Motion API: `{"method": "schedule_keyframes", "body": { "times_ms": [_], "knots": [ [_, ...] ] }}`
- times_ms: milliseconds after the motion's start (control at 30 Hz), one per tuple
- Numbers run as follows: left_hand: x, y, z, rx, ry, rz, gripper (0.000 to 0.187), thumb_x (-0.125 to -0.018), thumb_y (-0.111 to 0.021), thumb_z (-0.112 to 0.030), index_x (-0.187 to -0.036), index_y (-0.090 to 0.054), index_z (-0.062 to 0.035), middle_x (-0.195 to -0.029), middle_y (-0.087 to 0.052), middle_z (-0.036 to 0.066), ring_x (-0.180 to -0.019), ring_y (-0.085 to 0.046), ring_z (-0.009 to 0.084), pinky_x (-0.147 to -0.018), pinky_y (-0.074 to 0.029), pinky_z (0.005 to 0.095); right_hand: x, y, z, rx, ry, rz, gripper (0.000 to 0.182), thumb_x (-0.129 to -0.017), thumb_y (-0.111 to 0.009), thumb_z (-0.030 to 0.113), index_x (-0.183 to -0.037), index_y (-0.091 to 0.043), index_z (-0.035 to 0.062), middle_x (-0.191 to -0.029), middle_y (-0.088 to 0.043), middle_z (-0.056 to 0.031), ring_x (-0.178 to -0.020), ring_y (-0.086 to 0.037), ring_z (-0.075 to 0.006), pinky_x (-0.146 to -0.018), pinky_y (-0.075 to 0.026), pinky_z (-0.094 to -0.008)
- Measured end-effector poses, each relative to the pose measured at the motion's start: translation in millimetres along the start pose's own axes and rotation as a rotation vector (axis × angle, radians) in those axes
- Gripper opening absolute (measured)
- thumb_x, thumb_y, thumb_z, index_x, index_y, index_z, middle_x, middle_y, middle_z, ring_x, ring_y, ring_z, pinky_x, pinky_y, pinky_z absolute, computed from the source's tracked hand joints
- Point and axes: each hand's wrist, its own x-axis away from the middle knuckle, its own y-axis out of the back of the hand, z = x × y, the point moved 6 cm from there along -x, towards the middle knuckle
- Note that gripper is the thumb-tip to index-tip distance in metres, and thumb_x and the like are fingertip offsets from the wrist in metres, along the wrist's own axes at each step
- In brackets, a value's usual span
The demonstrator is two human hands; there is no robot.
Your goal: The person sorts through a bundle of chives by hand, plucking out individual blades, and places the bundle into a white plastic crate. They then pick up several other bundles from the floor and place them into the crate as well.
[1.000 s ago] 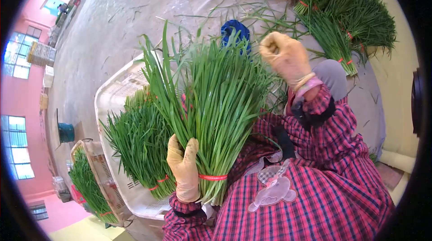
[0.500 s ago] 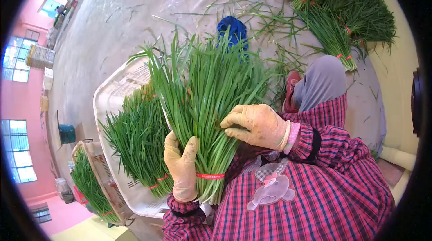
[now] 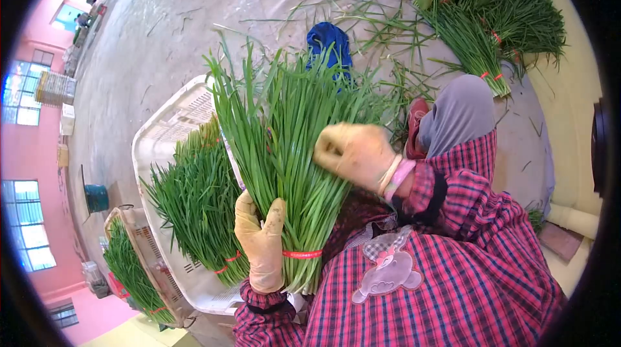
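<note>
My left hand (image 3: 260, 240), in a pale rubber glove, is closed round the left side of a large bunch of garlic chives (image 3: 297, 172). A red band (image 3: 301, 254) circles the stems near their cut ends, just right of that hand. The bunch stands with its leaf tips pointing away from me. Over its right side is my gloved right hand (image 3: 359, 153), slightly blurred, its fingers curled in a pinch. Whatever lies between those fingertips, if anything, cannot be made out.
To the left, a white plastic crate (image 3: 145, 146) holds banded chives (image 3: 200, 198). Beyond it stands a second crate (image 3: 145, 250) of chives. More bunches (image 3: 491, 17) are piled at the upper right. Loose leaves and a blue cloth-like item (image 3: 330, 46) lie on the floor.
My right hand has pulled slightly up and left from the stems, its fingers curling tighter. The left hand keeps its hold on the bunch.
</note>
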Motion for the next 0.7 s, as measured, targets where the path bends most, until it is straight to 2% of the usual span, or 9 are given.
{"method": "schedule_keyframes", "body": {
  "times_ms": [100, 200, 267, 333, 367, 400, 533, 633, 700],
  "knots": [
    [0.2, 3.2, -1.2, -0.03, -0.026, -0.017, 0.04, -0.089, -0.063, 0.0, -0.127, -0.05, 0.0018, -0.114, -0.061, 0.005, -0.099, -0.056, 0.0104, -0.09, -0.045, 0.0255, -8.3, 42.3, -40.1, 0.017, -0.131, -0.145, 0.021, -0.085, -0.064, 0.029, -0.081, -0.066, 0.0075, -0.079, -0.067, -0.0123, -0.074, -0.067, -0.0291, -0.066, -0.052, -0.0381],
    [-1.1, 13.1, 6.8, 0.069, 0.014, -0.042, 0.04, -0.089, -0.064, -0.001, -0.127, -0.051, 0.0021, -0.115, -0.061, 0.005, -0.1, -0.057, 0.011, -0.091, -0.045, 0.0265, 4.5, 85.7, -56.4, -0.323, -0.296, -0.124, 0.019, -0.085, -0.069, 0.02, -0.081, -0.065, 0.002, -0.071, -0.065, -0.0071, -0.066, -0.061, -0.0113, -0.061, -0.049, -0.0292],
    [-3.5, 22.0, 12.8, 0.077, 0.014, -0.039, 0.039, -0.09, -0.063, -0.002, -0.127, -0.051, 0.0024, -0.115, -0.061, 0.005, -0.099, -0.057, 0.0115, -0.092, -0.045, 0.027, 25.3, 90.7, -65.1, -0.335, -0.575, 0.155, 0.015, -0.083, -0.069, 0.016, -0.082, -0.064, 0.0027, -0.072, -0.064, -0.0076, -0.067, -0.062, -0.0126, -0.063, -0.05, -0.0284],
    [-4.8, 27.3, 18.8, 0.144, 0.036, -0.043, 0.039, -0.09, -0.063, -0.003, -0.127, -0.051, 0.0023, -0.116, -0.061, 0.005, -0.1, -0.057, 0.0116, -0.092, -0.045, 0.0273, 44.3, 76.2, -89.1, -0.035, -0.381, 0.261, 0.014, -0.082, -0.068, 0.015, -0.087, -0.064, 0.0031, -0.077, -0.066, -0.0092, -0.073, -0.065, -0.0169, -0.068, -0.051, -0.0303],
    [-4.9, 26.2, 16.9, 0.149, 0.047, -0.032, 0.039, -0.09, -0.063, -0.004, -0.127, -0.051, 0.0022, -0.116, -0.061, 0.005, -0.1, -0.057, 0.0117, -0.093, -0.044, 0.0271, 49.8, 69.0, -83.3, 0.061, -0.194, 0.251, 0.021, -0.08, -0.068, 0.016, -0.097, -0.065, 0.0049, -0.085, -0.068, -0.0123, -0.082, -0.067, -0.0214, -0.075, -0.053, -0.033],
    [-4.7, 24.0, 14.0, 0.149, 0.045, -0.028, 0.039, -0.09, -0.063, -0.004, -0.127, -0.051, 0.0022, -0.116, -0.061, 0.005, -0.1, -0.057, 0.0117, -0.093, -0.044, 0.0271, 55.1, 56.2, -82.5, -0.014, -0.232, 0.342, 0.036, -0.082, -0.07, 0.026, -0.108, -0.063, 0.0016, -0.094, -0.069, -0.0148, -0.09, -0.068, -0.0224, -0.079, -0.053, -0.0342],
    [-5.7, 21.6, 6.8, 0.113, 0.055, 0.036, 0.044, -0.09, -0.063, -0.004, -0.131, -0.049, 0.0018, -0.119, -0.059, 0.006, -0.103, -0.056, 0.0128, -0.094, -0.044, 0.0278, 51.9, -4.9, -54.9, -0.582, -0.586, 0.553, 0.069, -0.086, -0.064, 0.055, -0.118, -0.057, -0.0063, -0.101, -0.067, -0.0119, -0.095, -0.064, -0.0207, -0.082, -0.052, -0.0342],
    [-10.0, 8.1, 0.9, -0.059, 0.152, 0.177, 0.055, -0.089, -0.064, -0.006, -0.138, -0.04, 0.0028, -0.124, -0.056, 0.009, -0.109, -0.055, 0.0159, -0.097, -0.044, 0.0294, 31.4, -43.2, -46.0, -0.902, -0.743, 0.452, 0.076, -0.083, -0.069, 0.054, -0.129, -0.05, -0.0037, -0.11, -0.064, -0.0148, -0.1, -0.063, -0.0218, -0.087, -0.05, -0.0337],
    [-14.5, 3.4, 4.6, -0.174, 0.1, 0.227, 0.058, -0.088, -0.065, -0.006, -0.139, -0.038, 0.0033, -0.122, -0.058, 0.011, -0.108, -0.057, 0.0164, -0.095, -0.045, 0.0303, 24.0, -37.0, -15.5, -0.79, -0.687, 0.317, 0.075, -0.084, -0.069, 0.049, -0.131, -0.047, -0.006, -0.115, -0.063, -0.016, -0.106, -0.06, -0.0212, -0.092, -0.048, -0.0338]
  ]
}}
